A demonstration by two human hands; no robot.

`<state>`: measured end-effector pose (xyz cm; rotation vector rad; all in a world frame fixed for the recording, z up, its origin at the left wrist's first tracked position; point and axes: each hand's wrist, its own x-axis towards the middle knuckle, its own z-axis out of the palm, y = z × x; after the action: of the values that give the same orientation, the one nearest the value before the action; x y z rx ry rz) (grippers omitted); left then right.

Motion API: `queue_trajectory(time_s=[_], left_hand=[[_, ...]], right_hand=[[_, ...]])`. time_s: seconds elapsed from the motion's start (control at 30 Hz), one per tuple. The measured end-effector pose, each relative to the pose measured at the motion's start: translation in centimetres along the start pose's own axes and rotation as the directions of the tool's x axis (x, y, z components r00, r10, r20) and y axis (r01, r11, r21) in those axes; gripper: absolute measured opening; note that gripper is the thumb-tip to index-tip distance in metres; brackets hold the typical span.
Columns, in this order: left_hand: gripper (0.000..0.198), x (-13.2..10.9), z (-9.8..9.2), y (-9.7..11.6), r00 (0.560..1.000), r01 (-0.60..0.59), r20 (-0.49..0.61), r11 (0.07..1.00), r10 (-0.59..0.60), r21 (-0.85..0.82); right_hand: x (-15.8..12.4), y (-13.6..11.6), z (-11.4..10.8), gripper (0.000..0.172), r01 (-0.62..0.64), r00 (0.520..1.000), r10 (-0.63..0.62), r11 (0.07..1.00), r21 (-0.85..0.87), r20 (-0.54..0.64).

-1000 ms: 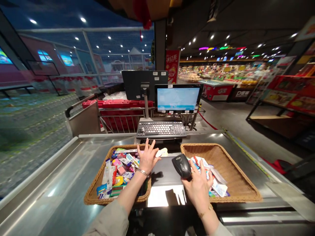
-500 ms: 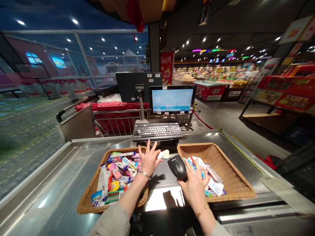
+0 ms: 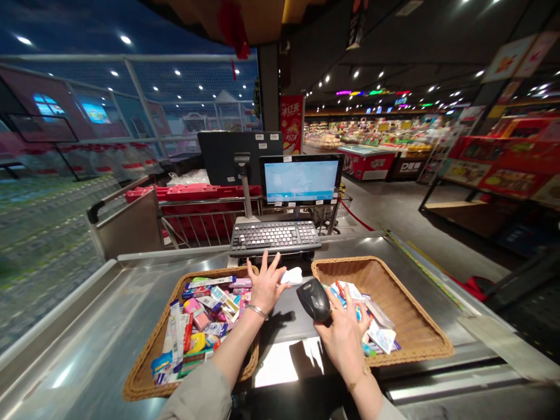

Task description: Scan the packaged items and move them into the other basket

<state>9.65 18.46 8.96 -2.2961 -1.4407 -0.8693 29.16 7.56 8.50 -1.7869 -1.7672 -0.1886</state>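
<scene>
Steel checkout counter, cut off at the near edge, bearing two wicker baskets.
The right hand hides some packets in the right basket and is closed around a black scanner above the gap between baskets; the left hand pinches a white packet just past the left basket's inner rim.

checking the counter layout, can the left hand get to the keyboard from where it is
Probably yes: the left hand is spread just short of the keyboard, nothing between them; a small white item lies by its thumb.
</scene>
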Motion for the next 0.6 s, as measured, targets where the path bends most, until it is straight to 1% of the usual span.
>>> queue_trajectory(time_s=[0.1, 0.27, 0.37, 0.53, 0.6], left_hand=[[0.028, 0.4, 0.4, 0.2, 1.000, -0.012, -0.003, 1.000, 0.012, 0.004], [0.028, 1.0, 1.1, 0.5, 0.999, -0.039, -0.009, 0.999, 0.039, -0.019], [0.029, 1.4, 1.2, 0.9, 0.999, -0.045, -0.005, 0.998, 0.045, -0.032], [0.029, 2.0, 1.0, 1.7, 0.998, -0.066, 0.015, 0.997, 0.066, -0.031], [0.029, 2.2, 1.1, 2.0, 0.997, -0.069, 0.020, 0.997, 0.070, -0.038]], right_hand=[[0.0, 0.2, -0.1, 0.027, -0.017, 1.000, 0.017, 1.000, -0.008, -0.001], [0.1, 0.3, -0.6, 0.032, -0.044, 0.999, 0.044, 0.999, -0.008, 0.005], [0.2, 0.5, -0.9, 0.035, -0.058, 0.998, 0.058, 0.998, -0.011, 0.004], [0.3, 0.9, -1.5, 0.025, -0.088, 0.996, 0.088, 0.996, -0.018, 0.000], [0.3, 1.2, -1.7, 0.025, -0.096, 0.995, 0.096, 0.995, -0.030, -0.006]])
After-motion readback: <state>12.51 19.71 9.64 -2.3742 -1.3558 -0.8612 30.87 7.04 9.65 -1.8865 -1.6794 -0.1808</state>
